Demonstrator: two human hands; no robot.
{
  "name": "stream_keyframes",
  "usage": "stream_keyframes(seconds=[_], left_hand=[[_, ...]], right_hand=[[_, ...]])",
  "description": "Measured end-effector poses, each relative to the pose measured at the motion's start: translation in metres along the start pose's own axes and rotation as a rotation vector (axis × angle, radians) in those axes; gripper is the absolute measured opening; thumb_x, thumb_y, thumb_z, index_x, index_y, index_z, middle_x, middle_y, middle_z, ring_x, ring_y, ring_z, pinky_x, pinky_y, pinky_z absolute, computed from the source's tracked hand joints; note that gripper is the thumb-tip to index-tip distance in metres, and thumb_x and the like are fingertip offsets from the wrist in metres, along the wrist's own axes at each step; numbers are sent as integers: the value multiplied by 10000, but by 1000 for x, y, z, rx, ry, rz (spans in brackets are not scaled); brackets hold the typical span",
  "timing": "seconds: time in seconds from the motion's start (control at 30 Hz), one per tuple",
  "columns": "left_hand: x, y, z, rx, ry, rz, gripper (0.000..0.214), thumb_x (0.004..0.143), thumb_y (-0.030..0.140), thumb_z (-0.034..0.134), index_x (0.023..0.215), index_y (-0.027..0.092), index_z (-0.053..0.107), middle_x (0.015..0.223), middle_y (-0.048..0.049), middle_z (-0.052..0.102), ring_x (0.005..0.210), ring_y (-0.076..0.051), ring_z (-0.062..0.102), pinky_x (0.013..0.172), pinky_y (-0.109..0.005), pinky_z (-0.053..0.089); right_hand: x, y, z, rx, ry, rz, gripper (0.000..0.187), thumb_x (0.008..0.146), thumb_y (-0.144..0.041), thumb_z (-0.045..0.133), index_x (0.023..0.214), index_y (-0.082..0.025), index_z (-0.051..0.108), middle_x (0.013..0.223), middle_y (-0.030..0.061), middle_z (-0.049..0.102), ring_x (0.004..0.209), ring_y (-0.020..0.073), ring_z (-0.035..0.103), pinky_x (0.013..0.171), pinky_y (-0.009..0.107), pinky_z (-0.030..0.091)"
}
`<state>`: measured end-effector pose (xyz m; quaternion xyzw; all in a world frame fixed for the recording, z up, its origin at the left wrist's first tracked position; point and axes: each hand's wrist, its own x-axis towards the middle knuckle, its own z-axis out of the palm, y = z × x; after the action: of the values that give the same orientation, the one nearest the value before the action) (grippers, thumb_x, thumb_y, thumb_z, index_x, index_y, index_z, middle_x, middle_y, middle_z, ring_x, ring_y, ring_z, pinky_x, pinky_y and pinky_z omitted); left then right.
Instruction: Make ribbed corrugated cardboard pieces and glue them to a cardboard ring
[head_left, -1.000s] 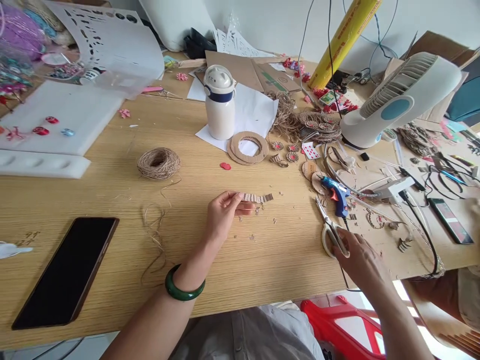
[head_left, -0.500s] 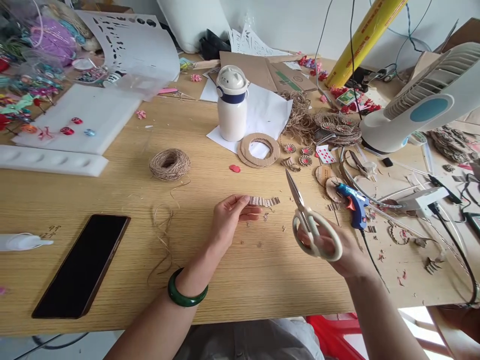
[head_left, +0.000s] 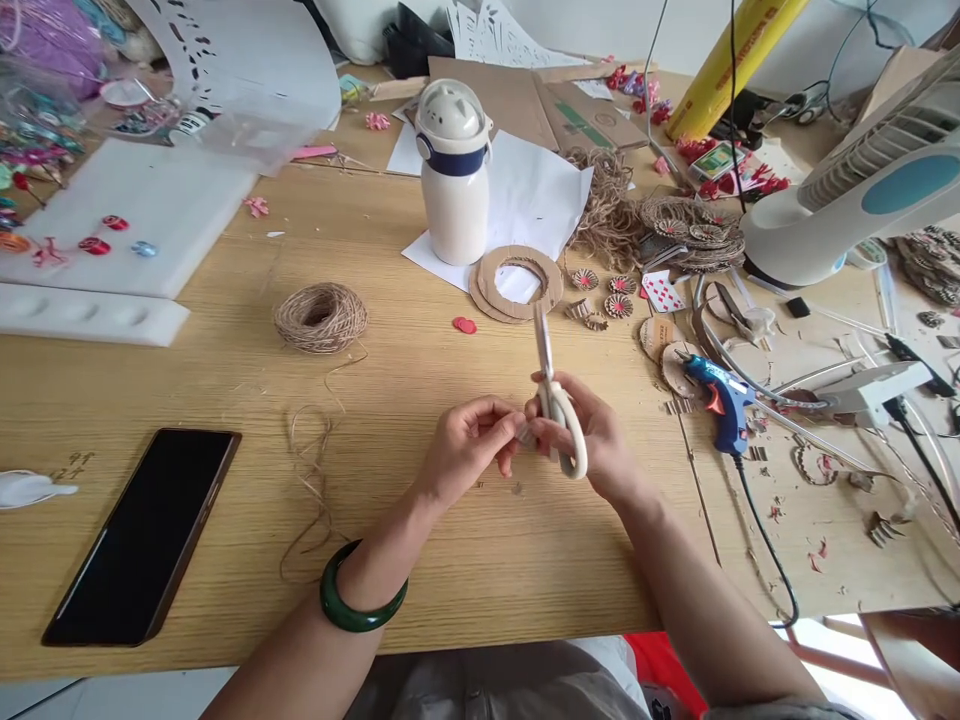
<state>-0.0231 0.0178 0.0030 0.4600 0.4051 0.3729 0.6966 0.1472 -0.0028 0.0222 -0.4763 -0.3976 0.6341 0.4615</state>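
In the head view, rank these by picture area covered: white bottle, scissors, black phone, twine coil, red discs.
1. Black phone, perhaps enlarged by nearness
2. White bottle
3. Twine coil
4. Scissors, partly hidden by the right hand
5. Red discs

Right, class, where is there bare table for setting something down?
Bare wood shows between the foam strip and black phone, and between the foam board, twine coil and white bottle. The right side is crowded around the glue gun and fan.

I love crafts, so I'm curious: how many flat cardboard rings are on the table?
2. The upper ring lies on top; the lower ring peeks out beneath it toward the left, both near the white bottle. Any more stacked underneath would be hidden.
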Motion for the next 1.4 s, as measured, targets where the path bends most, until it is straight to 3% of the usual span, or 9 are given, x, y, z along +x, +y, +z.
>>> stream_keyframes(seconds=[0.13,0.33,0.47,0.6,0.8,1.0,1.17,1.3,1.4], left_hand=[[0,1,2,52,18,36,268,843,406,702,721,177,636,584,22,618,435,-92,536,431,-218,469],[1,-4,4,66,28,63,241,828,422,718,862,184,690,843,-31,733,753,-167,692,693,-256,568],[1,-8,4,92,14,54,195,829,362,726,847,176,673,861,-27,721,785,-156,682,718,-241,558],[2,-6,2,87,26,58,170,837,329,709,800,174,649,792,-15,691,739,-146,666,667,-228,543],[2,-5,3,61,-128,-42,158,830,305,714,811,166,642,802,-32,705,728,-151,670,660,-254,569],[0,-3,-1,30,-44,-61,203,877,345,674,806,161,626,635,4,658,543,-114,615,536,-228,537],[0,-7,1,75,-55,-124,280,858,419,703,781,151,692,496,46,520,387,-37,405,357,-154,309],[2,-4,0,-52,63,-156,319,835,431,716,721,133,710,590,11,584,399,-8,371,346,-137,242],[5,5,-3,-213,133,-213,276,763,391,768,754,117,738,641,1,605,412,5,375,346,-118,229]], right_hand=[[-4,7,7,30,-41,50,548,727,-349,819,1176,-218,534,742,-51,578,532,78,514,471,222,425],[-4,14,9,122,129,49,593,670,-378,845,1165,-243,546,792,-44,581,565,92,554,482,230,502],[-4,17,8,154,164,74,569,684,-392,829,1156,-247,546,784,-39,604,554,108,575,490,249,514],[-3,16,5,92,167,26,531,722,-406,801,1154,-241,541,811,-33,614,541,97,558,487,249,478],[-3,13,1,119,166,3,567,690,-355,834,1150,-220,531,806,-43,596,533,75,542,488,227,449],[-4,14,0,113,167,26,555,703,-326,811,1167,-202,534,817,-42,596,540,79,567,477,225,457],[-4,13,1,111,174,37,552,705,-342,814,1160,-197,537,798,-44,598,510,83,577,458,224,450],[-4,9,-1,93,196,31,469,768,-398,774,1124,-205,540,727,-53,573,517,91,567,475,228,456],[-8,4,-7,71,60,23,417,843,-466,701,1116,-196,539,688,-44,564,532,111,572,487,240,462]])
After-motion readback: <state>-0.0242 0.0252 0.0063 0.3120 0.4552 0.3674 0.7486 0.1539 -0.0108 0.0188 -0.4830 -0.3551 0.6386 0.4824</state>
